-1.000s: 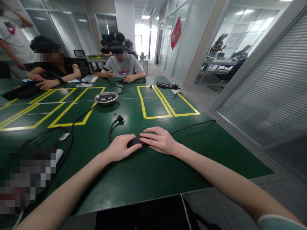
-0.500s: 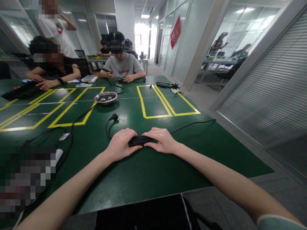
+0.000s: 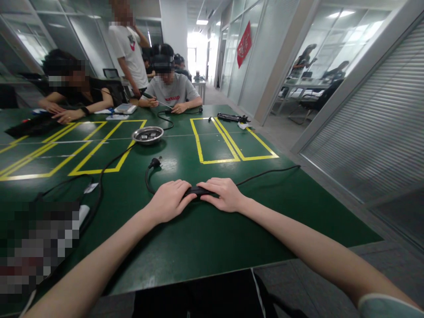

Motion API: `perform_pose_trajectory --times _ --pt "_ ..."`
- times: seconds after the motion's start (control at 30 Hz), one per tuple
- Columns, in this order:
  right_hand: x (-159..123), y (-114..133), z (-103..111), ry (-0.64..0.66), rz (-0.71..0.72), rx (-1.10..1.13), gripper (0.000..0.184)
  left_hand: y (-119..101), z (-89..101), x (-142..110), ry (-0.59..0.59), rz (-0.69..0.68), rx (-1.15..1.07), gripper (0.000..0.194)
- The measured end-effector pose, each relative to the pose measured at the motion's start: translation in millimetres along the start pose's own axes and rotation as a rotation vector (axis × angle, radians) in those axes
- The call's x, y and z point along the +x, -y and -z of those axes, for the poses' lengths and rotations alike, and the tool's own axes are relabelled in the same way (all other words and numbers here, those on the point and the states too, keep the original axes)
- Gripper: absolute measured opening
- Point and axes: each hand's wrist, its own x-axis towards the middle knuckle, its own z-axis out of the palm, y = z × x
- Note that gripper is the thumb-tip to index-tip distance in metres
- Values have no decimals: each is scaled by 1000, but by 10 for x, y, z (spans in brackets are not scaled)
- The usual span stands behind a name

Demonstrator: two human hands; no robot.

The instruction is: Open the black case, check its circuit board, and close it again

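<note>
Both hands meet over the green table, closed on the two ends of a slim black power adapter (image 3: 198, 191). My left hand (image 3: 171, 199) grips its left end, thumb along the near side. The right end is pinched by my right hand (image 3: 221, 193), thumb in front and fingers on top. Only the short middle of the adapter shows; the rest is hidden by my fingers. A black plug (image 3: 155, 163) on a curved cord lies just beyond my left hand. From behind my right hand a thin black cable (image 3: 265, 172) runs off to the right.
A metal bowl (image 3: 147, 135) holding small metal parts stands ahead. Yellow tape (image 3: 220, 161) marks rectangles on the green table (image 3: 205, 247). A folded black tripod-like item (image 3: 232, 118) lies at the far edge. Co-workers sit opposite; one person (image 3: 130, 57) stands behind them.
The adapter has turned slightly in my hands, so its visible side looks narrower. Both hands keep their hold. The standing person has moved to the right.
</note>
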Motion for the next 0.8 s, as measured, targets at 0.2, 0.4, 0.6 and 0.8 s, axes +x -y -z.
perform_pose_trajectory --times 0.2,0.4,0.6,0.8 --pt "-4 2 31 131 49 81 45 27 -94 -10 130 94 -37 40" --pt "0 47 42 353 -35 -70 54 21 -85 -3 180 132 -94 43" --pt "-35 -238 126 308 -380 -157 48 94 -107 -45 38 75 -4 56" --pt "-189 -969 326 -378 -757 -62 49 147 -185 -85 240 33 -2 57"
